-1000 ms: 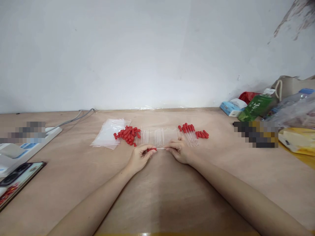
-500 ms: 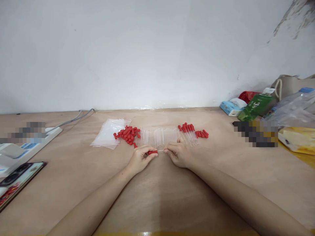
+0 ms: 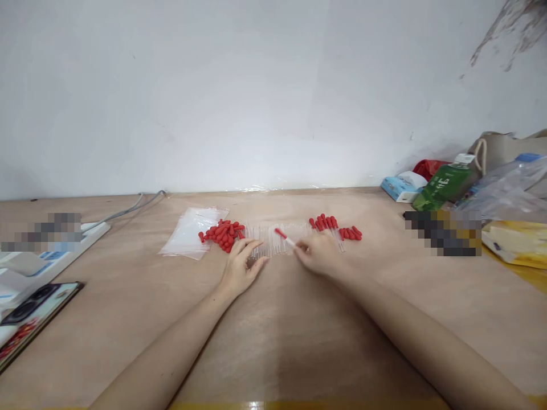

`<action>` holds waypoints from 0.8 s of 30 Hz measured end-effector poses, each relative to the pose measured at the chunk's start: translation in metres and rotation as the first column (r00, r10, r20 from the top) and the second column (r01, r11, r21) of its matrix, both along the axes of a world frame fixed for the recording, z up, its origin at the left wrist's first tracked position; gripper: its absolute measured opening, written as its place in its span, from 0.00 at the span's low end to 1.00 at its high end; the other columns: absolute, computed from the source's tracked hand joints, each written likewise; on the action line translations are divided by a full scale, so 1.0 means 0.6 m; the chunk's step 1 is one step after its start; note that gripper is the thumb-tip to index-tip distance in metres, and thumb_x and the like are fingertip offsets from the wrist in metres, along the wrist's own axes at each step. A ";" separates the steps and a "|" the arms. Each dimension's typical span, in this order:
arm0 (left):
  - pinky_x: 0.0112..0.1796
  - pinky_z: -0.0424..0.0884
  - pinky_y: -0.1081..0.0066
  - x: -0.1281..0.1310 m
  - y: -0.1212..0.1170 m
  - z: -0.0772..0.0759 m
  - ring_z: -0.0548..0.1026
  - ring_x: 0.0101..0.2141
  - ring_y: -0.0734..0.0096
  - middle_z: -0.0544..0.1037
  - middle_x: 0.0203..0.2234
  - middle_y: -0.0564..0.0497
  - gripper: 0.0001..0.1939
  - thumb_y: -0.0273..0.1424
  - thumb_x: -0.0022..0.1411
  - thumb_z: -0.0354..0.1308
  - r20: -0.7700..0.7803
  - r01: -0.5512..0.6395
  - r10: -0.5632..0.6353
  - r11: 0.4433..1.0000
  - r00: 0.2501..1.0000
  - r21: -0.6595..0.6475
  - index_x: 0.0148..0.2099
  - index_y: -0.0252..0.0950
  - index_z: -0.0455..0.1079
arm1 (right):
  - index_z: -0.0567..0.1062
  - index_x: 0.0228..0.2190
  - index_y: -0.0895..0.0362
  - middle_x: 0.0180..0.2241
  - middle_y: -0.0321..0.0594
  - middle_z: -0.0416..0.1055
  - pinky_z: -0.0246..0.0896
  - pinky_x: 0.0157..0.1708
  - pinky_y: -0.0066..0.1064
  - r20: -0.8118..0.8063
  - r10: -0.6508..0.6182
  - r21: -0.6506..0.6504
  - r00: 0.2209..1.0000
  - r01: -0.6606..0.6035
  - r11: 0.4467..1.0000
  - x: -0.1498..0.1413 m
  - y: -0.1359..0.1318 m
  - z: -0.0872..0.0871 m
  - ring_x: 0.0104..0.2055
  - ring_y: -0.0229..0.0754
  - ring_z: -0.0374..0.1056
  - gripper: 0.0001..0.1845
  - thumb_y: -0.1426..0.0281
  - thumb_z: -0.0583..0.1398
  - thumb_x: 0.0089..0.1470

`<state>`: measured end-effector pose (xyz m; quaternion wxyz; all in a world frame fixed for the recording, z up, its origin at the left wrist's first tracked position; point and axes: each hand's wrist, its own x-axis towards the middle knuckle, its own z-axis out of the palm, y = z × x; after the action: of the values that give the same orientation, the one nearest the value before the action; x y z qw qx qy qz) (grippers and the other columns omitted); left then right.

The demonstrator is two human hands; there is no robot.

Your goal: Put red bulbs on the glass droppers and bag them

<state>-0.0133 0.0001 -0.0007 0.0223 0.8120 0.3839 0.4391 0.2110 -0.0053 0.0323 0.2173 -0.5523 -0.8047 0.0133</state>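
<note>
Pinched in the fingers of my right hand (image 3: 318,250) is a glass dropper (image 3: 285,237) with a red rubber bulb, its bulb end tilted up and to the left. My left hand (image 3: 243,265) is open, thumb and fingers apart, in front of the row of clear glass tubes (image 3: 267,239). Just behind it lies a heap of loose red bulbs (image 3: 224,232). Several droppers with red bulbs fitted (image 3: 323,222) lie side by side behind my right hand, which partly hides their tubes. More red bulbs (image 3: 350,233) lie in a row to their right.
Clear plastic bags (image 3: 188,230) are stacked left of the heap. At the left edge are a power strip (image 3: 64,250) and a phone (image 3: 38,316). On the right stand a tissue pack (image 3: 401,187), a green bottle (image 3: 444,183) and plastic packaging (image 3: 513,188).
My left hand has let go of the red bulb and opened. My right hand has lifted the dropper away, turning its bulb end up and away from me.
</note>
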 end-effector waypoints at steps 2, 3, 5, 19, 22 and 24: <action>0.42 0.66 0.63 0.000 -0.001 -0.001 0.67 0.39 0.66 0.69 0.37 0.47 0.14 0.32 0.56 0.55 -0.033 -0.005 0.005 1.000 0.999 -0.006 0.46 0.37 0.67 | 0.73 0.22 0.56 0.22 0.36 0.71 0.44 0.37 0.33 -0.118 -0.261 -0.043 0.958 0.258 0.965 0.022 0.018 -0.004 0.26 0.38 0.63 0.14 0.65 0.51 0.50; 0.41 0.66 0.64 0.001 -0.001 -0.001 0.67 0.38 0.66 0.69 0.36 0.47 0.12 0.31 0.56 0.55 -0.054 0.002 -0.003 1.000 0.999 -0.014 0.44 0.37 0.67 | 0.72 0.20 0.56 0.21 0.36 0.70 0.44 0.37 0.34 -0.148 -0.363 -0.057 0.920 0.359 0.932 0.033 0.027 -0.008 0.26 0.38 0.63 0.14 0.65 0.52 0.50; 0.40 0.66 0.64 0.002 -0.002 -0.002 0.67 0.37 0.67 0.69 0.35 0.48 0.10 0.31 0.56 0.54 -0.086 0.018 -0.020 1.000 0.996 -0.024 0.42 0.36 0.68 | 0.71 0.18 0.56 0.20 0.36 0.69 0.44 0.37 0.35 -0.152 -0.482 -0.069 0.863 0.477 0.876 0.054 0.042 -0.017 0.26 0.39 0.62 0.14 0.63 0.52 0.48; 0.39 0.64 0.67 0.006 -0.002 -0.001 0.67 0.36 0.68 0.69 0.33 0.49 0.07 0.30 0.56 0.54 -0.104 -0.020 0.016 0.999 0.994 -0.038 0.37 0.37 0.70 | 0.64 0.10 0.58 0.15 0.40 0.61 0.41 0.33 0.39 -0.011 -0.524 -0.101 0.852 0.520 0.848 0.069 0.053 -0.030 0.22 0.39 0.57 0.26 0.54 0.51 0.48; 0.40 0.63 0.66 0.003 -0.001 0.002 0.67 0.36 0.67 0.70 0.32 0.49 0.07 0.32 0.55 0.55 -0.112 -0.183 0.180 0.983 0.977 -0.015 0.36 0.37 0.71 | 0.64 0.11 0.58 0.16 0.40 0.63 0.41 0.34 0.39 0.010 -0.526 -0.105 0.850 0.524 0.845 0.069 0.052 -0.030 0.23 0.40 0.58 0.25 0.54 0.51 0.49; 0.40 0.60 0.63 -0.005 0.000 0.008 0.66 0.35 0.63 0.70 0.30 0.49 0.08 0.34 0.53 0.56 -0.115 -0.392 0.391 0.920 0.913 0.018 0.35 0.38 0.71 | 0.67 0.14 0.58 0.17 0.39 0.65 0.41 0.36 0.39 0.003 -0.525 -0.072 0.851 0.524 0.849 0.064 0.049 -0.029 0.23 0.40 0.59 0.23 0.54 0.50 0.49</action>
<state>-0.0164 0.0001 0.0039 -0.0863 0.7428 0.5404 0.3857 0.2496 0.0243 0.0148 0.2001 -0.7579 -0.6208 -0.0136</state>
